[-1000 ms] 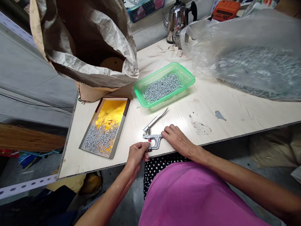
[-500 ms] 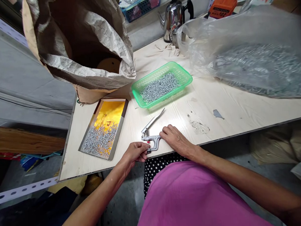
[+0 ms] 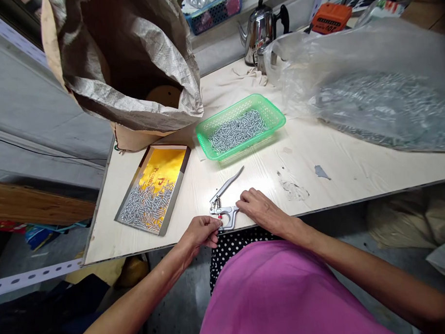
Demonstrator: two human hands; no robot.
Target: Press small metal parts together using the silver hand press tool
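Observation:
My right hand (image 3: 261,208) is closed around the fixed handle of a pair of grey snap-fastener pliers (image 3: 229,211) at the table's front edge. Their long upper lever (image 3: 228,182) is raised, with a spring at its base and a red part in the jaw. At that jaw, my left hand (image 3: 204,230) has thumb and fingers pinched together; whatever they hold is hidden. To the left lies a shallow box (image 3: 179,180) with small silver metal pieces (image 3: 147,206) over its yellow bottom. Beyond the pliers, a green plastic basket (image 3: 222,156) contains similar pieces (image 3: 239,131).
A large open woven sack (image 3: 133,116) stands at the table's back left corner. On the right, a clear plastic bag (image 3: 381,112) bulges with metal pieces. A steel kettle (image 3: 259,31), an orange case (image 3: 331,18) and a blue basket (image 3: 215,14) are at the back.
The view has shifted slightly. Both hands keep their place on the pliers, the left still pinching at the jaw, and the lever stays raised.

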